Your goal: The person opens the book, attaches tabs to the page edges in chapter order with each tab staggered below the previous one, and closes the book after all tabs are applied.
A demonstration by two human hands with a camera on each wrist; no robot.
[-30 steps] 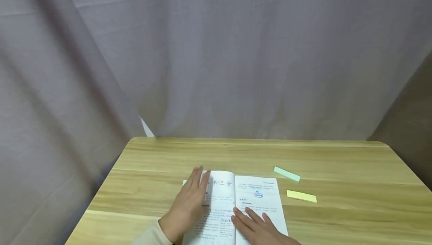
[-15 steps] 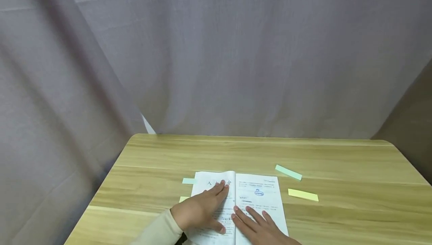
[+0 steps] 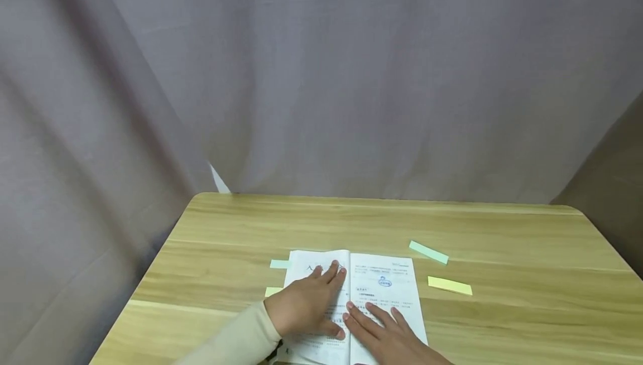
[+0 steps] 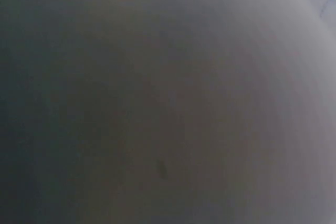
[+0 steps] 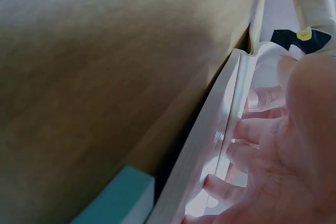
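**Two Hands Flat on the Open Book**

Both hands press an open book [image 3: 351, 303], which lies low and centre in the head view on the wooden tabletop [image 3: 502, 320]. Your left hand [image 3: 308, 306] lies flat on the left page, fingers straight and together, tips near the spine. Your right hand [image 3: 389, 337] rests flat on the right page with fingers spread. Neither hand grips anything. Keep your palms low and press evenly outward from the spine so the pages lie flat without creasing. Green and yellow sticky strips [image 3: 428, 252] [image 3: 449, 285] lie right of the book; two more tabs [image 3: 279, 264] protrude at its left edge. The left wrist view shows only blur.
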